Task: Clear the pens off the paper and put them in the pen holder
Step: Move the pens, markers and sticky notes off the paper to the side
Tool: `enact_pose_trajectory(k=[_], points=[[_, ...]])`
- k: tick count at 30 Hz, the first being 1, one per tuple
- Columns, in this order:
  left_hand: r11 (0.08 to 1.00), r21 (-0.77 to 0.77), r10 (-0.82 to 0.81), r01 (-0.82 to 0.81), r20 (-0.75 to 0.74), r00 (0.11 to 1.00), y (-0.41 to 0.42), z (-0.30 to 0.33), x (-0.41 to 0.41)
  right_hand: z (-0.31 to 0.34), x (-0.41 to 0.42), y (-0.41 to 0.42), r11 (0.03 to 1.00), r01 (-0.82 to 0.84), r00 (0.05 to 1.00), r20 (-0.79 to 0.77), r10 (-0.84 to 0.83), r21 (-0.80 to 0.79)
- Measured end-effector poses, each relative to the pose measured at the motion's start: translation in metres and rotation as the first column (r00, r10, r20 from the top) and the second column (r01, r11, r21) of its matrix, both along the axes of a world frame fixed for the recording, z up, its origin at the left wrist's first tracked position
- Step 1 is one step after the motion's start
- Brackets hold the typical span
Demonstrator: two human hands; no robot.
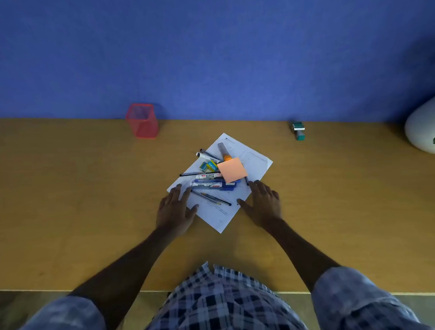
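"WHITE BOARD MARKER" on white marker (pixel 208 176), "MARKER" on second marker (pixel 207 184) below it

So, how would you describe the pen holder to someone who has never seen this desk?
Look along the back edge of the wooden desk, where it meets the blue wall. To the left of the paper with its pile of pens, the pen holder stands upright by itself. It is the only red mesh cup there, square and open at the top.

White pot (pixel 421 134) cut by right edge; pens (pixel 213 182) partly under orange sticky pad (pixel 231 169); paper (pixel 251 160) print illegible.
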State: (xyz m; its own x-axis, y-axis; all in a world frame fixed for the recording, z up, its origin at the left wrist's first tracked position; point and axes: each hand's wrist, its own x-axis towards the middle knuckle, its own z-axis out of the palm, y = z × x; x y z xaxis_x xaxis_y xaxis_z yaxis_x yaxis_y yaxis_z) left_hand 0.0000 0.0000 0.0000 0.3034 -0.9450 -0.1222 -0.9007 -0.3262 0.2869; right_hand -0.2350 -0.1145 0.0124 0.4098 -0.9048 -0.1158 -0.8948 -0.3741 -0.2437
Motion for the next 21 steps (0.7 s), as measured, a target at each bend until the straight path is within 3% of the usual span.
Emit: enact_pose_trajectory(k=[9, 13, 21], points=[[1.0, 0.001, -0.005, 0.005, 0.024, 1.0, 0.0, -0.003, 0.0, -0.003, -0.001, 0.007, 1.0, -0.007, 1.0, 0.018, 0.007, 0.0], [0.997, -0.069, -0.019, 0.022, 0.051, 0.999, -0.009, 0.0, -0.002, -0.005, -0.001, 0.007, 1.0, -0.012, 1.0, 0.017, 0.012, 0.003], [0.921, -0.126, -0.371, 0.369, 0.008, 0.929, -0.048, 0.012, -0.008, -0.01, -0.002, 0.007, 1.0, -0.002, 0.999, 0.039, 0.002, -0.004]])
